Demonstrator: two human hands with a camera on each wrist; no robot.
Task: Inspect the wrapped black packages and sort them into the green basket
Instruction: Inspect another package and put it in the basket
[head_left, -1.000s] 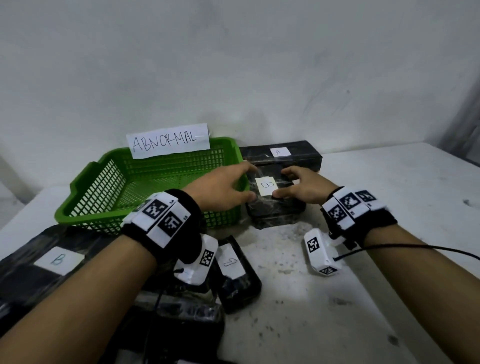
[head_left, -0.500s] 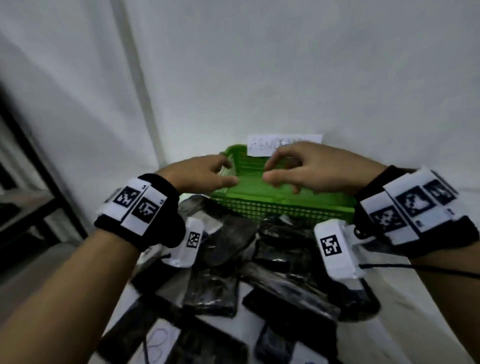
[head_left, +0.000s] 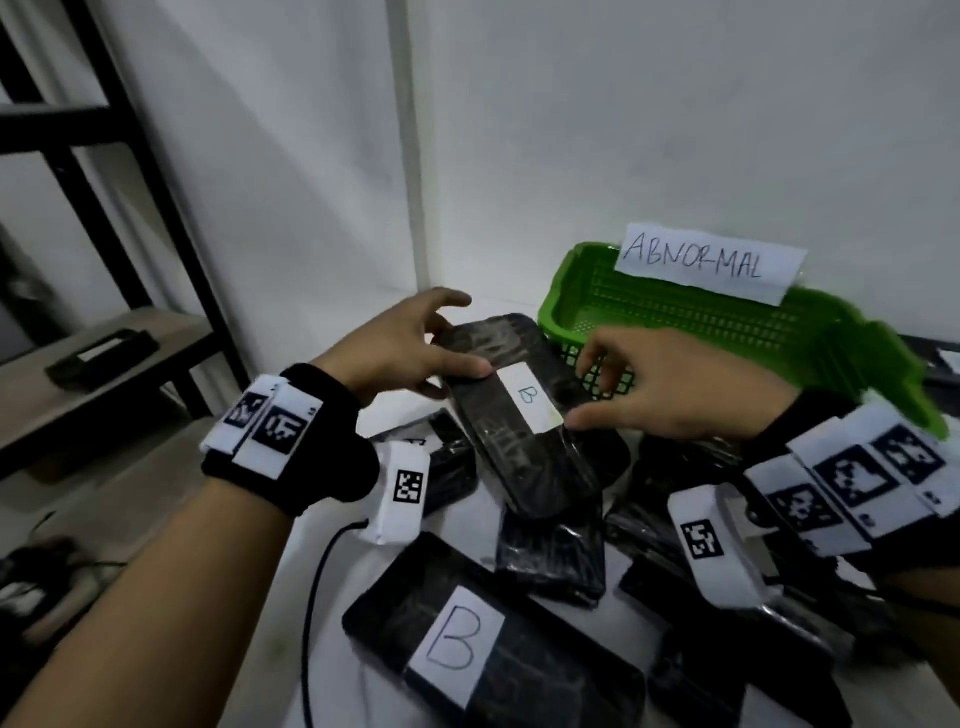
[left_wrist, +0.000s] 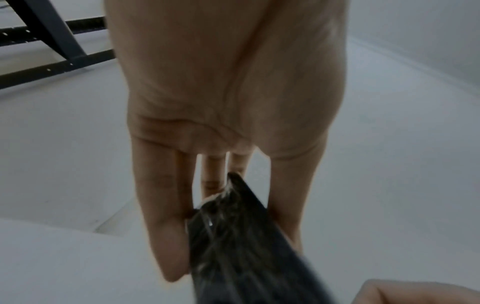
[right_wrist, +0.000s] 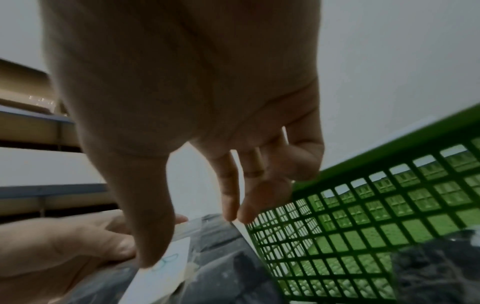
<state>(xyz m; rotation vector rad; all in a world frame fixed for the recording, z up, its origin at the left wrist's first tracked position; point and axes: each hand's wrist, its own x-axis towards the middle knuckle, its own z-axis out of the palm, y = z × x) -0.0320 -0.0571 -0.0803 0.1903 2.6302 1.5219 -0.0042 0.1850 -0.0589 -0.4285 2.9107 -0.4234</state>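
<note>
Black film-wrapped package labelled B (head_left: 524, 415) looks stiff, slick; my left hand (head_left: 400, 353) and right hand (head_left: 670, 395) pinch its long edges.

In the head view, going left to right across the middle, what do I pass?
Wooden shelf → left hand → held package labelled B → right hand → green basket.

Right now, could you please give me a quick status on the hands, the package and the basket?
Left hand and right hand both grip the B package, lifted over the pile. Green basket just behind, nothing in it. Path looks clear.
</note>
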